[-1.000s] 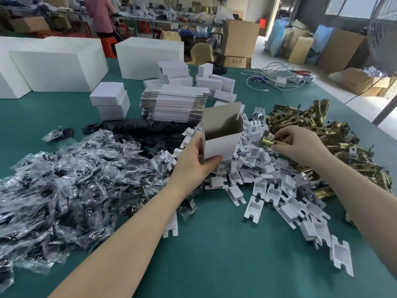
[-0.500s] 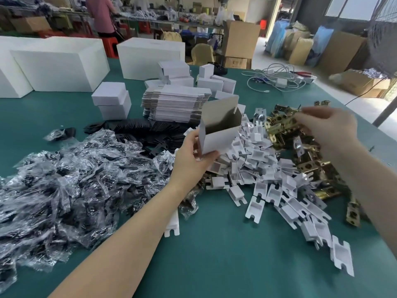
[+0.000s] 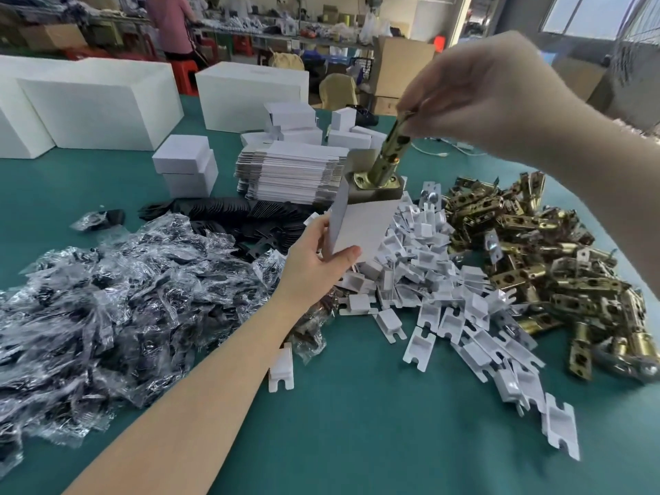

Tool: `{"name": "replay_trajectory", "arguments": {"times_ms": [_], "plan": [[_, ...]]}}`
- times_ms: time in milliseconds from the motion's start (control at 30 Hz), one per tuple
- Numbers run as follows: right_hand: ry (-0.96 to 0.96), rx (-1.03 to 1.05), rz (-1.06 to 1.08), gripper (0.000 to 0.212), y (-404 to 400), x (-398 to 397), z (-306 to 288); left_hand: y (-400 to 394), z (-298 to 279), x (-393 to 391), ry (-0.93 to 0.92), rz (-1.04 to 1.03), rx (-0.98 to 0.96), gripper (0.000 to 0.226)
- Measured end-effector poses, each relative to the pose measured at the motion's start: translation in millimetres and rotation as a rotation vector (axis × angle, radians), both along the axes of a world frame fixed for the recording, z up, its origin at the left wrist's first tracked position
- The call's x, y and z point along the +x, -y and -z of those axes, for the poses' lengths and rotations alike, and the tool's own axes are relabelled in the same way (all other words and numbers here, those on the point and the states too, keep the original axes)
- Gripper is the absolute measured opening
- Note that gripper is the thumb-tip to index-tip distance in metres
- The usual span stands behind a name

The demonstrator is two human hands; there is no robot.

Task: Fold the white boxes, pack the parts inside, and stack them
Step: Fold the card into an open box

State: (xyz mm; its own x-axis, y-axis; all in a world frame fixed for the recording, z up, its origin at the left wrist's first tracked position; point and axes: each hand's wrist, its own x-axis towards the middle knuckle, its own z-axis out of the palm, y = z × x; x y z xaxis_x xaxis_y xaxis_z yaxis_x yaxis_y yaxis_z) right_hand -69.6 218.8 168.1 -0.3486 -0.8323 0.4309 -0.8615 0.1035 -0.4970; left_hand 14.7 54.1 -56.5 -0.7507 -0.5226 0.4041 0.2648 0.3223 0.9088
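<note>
My left hand (image 3: 316,266) grips the lower end of an open white box (image 3: 360,226), held upright above the table. My right hand (image 3: 475,91) pinches the top of a brass latch (image 3: 387,155) and holds it upright, its plate end at the box's open mouth. A heap of brass latches (image 3: 543,259) lies at the right, and white plastic inserts (image 3: 439,291) lie in a pile in the middle. Bagged black parts (image 3: 107,298) spread over the left of the green table (image 3: 357,423). A stack of flat white box blanks (image 3: 289,176) sits behind the box.
Black plates (image 3: 221,212) lie behind the bags. Folded small white boxes (image 3: 185,166) stand at the back, with large white cartons (image 3: 96,105) behind them. A person in a pink top (image 3: 168,23) stands far off. Cardboard cartons (image 3: 403,66) stand beyond the table.
My right hand lifted a brass latch from the heap and brought it over the box. My left hand raised the box and turned it upright.
</note>
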Motion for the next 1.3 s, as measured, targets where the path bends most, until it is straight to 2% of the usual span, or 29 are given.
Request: {"name": "replay_trajectory", "arguments": {"times_ms": [367, 533, 600, 667, 733, 767, 833, 900, 967, 1067, 1200, 1300], "plan": [[-0.134, 0.333, -0.045, 0.020, 52.0, -12.4, 40.8, -0.2, -6.0, -0.3, -0.028, 0.096, 0.195, 0.042], [-0.101, 0.377, -0.050, 0.018, 55.9, -10.8, 45.9, 0.0, -6.2, 0.4, -0.036, 0.060, 0.179, 0.038], [-0.076, 0.297, -0.035, 0.022, 52.3, -8.5, 40.4, 0.2, -5.9, 0.3, -0.035, 0.066, 0.173, 0.038], [-0.047, 0.126, 0.093, 0.028, 41.8, -12.5, 36.6, 0.0, -5.6, -0.1, -0.036, 0.066, 0.183, 0.038], [-0.032, 0.007, 0.312, 0.031, 24.9, -25.1, 41.1, 0.1, -5.2, -0.6, -0.038, 0.058, 0.203, 0.039], [-0.030, 0.029, 0.432, 0.033, 16.3, -32.7, 47.4, 0.3, -4.9, -0.8, -0.036, 0.052, 0.208, 0.038], [-0.017, 0.223, 0.611, 0.039, 4.8, -45.5, 69.5, 1.6, -3.7, -1.9, -0.030, 0.040, 0.206, 0.037], [0.031, 0.432, 0.632, 0.041, 3.1, -46.6, 99.8, 1.7, -3.1, -2.7, -0.017, 0.021, 0.205, 0.037], [0.065, 0.537, 0.583, 0.037, 8.2, -39.8, 127.6, 1.3, -3.6, -2.5, -0.019, 0.001, 0.194, 0.036], [0.084, 0.547, 0.589, 0.038, 17.0, -35.2, 154.0, 0.8, -5.8, -0.8, -0.021, 0.005, 0.161, 0.036], [0.097, 0.466, 0.650, 0.038, 20.0, -42.5, 161.3, 0.8, -5.7, -0.3, -0.017, 0.005, 0.139, 0.036], [0.052, 0.482, 0.684, 0.039, 21.5, -46.8, 167.5, 1.2, -4.9, -0.7, -0.026, 0.000, 0.122, 0.036]]}}
